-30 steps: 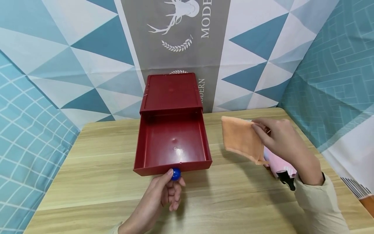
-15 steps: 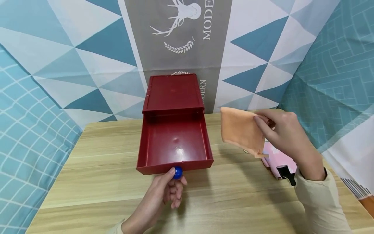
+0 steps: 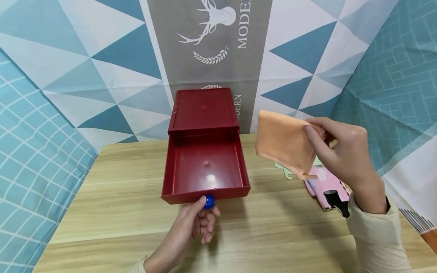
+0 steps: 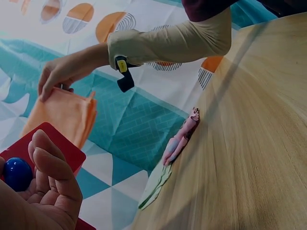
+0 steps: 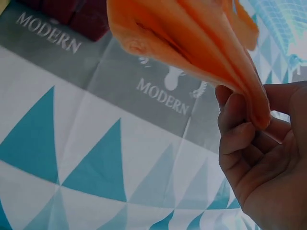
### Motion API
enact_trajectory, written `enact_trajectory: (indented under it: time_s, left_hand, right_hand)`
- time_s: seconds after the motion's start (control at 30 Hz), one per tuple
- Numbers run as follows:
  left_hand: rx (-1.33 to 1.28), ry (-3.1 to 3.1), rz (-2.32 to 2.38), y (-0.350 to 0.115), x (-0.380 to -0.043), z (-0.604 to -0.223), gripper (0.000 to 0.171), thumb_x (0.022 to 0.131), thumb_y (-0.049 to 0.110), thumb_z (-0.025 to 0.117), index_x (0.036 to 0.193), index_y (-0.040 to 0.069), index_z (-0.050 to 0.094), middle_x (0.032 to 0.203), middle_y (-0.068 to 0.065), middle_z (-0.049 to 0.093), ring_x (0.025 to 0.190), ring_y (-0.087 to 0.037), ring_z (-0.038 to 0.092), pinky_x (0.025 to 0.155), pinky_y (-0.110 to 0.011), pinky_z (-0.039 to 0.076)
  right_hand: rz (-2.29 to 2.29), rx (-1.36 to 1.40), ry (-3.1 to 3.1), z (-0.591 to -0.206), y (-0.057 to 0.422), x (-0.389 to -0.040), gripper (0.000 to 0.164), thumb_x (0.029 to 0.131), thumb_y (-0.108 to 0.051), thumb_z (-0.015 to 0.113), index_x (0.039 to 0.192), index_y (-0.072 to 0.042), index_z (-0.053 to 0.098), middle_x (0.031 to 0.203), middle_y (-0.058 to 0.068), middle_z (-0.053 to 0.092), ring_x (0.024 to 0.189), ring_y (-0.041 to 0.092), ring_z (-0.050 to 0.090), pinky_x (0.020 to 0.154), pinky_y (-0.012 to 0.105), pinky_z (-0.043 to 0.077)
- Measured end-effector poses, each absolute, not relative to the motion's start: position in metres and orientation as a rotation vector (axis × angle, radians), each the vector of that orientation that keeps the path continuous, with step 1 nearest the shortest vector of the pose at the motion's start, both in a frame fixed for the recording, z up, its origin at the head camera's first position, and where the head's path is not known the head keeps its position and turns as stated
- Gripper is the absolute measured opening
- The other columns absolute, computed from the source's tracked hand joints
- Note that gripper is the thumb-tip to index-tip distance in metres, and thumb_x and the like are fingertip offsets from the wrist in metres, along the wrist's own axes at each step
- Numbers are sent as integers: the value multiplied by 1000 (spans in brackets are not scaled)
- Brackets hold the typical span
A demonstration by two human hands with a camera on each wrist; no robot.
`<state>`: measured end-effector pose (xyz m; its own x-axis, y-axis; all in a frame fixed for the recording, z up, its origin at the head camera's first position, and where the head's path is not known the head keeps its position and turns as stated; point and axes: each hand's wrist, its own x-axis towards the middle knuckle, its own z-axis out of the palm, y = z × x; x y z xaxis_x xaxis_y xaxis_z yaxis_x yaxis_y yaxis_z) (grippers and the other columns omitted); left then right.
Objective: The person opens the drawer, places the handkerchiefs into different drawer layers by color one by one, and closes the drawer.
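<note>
A dark red box [image 3: 204, 110] stands against the back wall, with its drawer [image 3: 206, 172] pulled out and nothing inside. My left hand [image 3: 189, 231] holds the round blue knob [image 3: 209, 202] on the drawer's front, thumb against it. In the left wrist view the same knob [image 4: 18, 173] sits beside the curled fingers. Right of the drawer, my right hand [image 3: 345, 149] pinches a folded orange cloth [image 3: 283, 142] by one edge, raised above the table. The right wrist view shows the layers of this cloth [image 5: 187, 38] between thumb and fingers.
Beneath the right forearm, a folded pink patterned cloth [image 3: 324, 185] lies on the wooden table [image 3: 123, 212]. A pale green cloth [image 3: 286, 172] is partly hidden behind the orange one. Patterned sheets [image 3: 133, 49] hang close behind the table and at both sides.
My right hand has lifted the orange cloth higher, uncovering more of the pink and green cloths. The left hand stays on the knob and the drawer holds its place; the view shifts slightly.
</note>
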<state>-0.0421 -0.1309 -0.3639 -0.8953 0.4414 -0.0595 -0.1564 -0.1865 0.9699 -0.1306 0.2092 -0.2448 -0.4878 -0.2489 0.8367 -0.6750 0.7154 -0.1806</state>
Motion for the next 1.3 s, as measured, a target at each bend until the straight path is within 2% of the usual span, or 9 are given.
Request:
enact_trajectory:
  time_s: [0.27,0.6,0.87,1.17,1.3]
  left_hand:
    - [298,1707,2128,-131,-41,-363,53,108,45,35,104,-1,60,71,0,56,55,-10,52,50,-20,45]
    - [308,1712,2119,-131,-41,-362,53,108,45,33,104,-2,59,72,0,57,55,-10,52,50,-20,45]
    - [286,1710,2113,-132,-41,-361,53,108,45,35,105,-2,59,72,-1,56,55,-10,52,51,-20,45]
    - [246,1694,2106,-132,-42,-361,55,107,48,36,106,-2,59,74,-2,57,56,-11,53,52,-21,47]
    - [251,1694,2110,-132,-42,-360,54,107,47,36,106,-2,59,74,-2,57,55,-11,53,51,-21,46]
  right_hand:
    - [718,739,-1998,-232,200,-119,15,89,-11,68,94,0,77,66,3,61,62,-4,50,63,9,38]
    - [1038,767,-1880,-216,188,-117,10,86,1,71,93,6,76,81,-1,69,61,1,55,60,12,46]
    - [1081,844,-1860,-211,170,-119,10,87,2,70,94,4,76,76,4,68,61,3,57,60,14,48]
    - [962,1042,-1843,-201,142,-121,20,94,-17,68,99,0,76,70,-1,61,65,3,54,63,18,44]
    - [930,1126,-1836,-197,128,-123,17,93,-13,68,101,0,76,76,0,67,67,4,54,64,19,44]
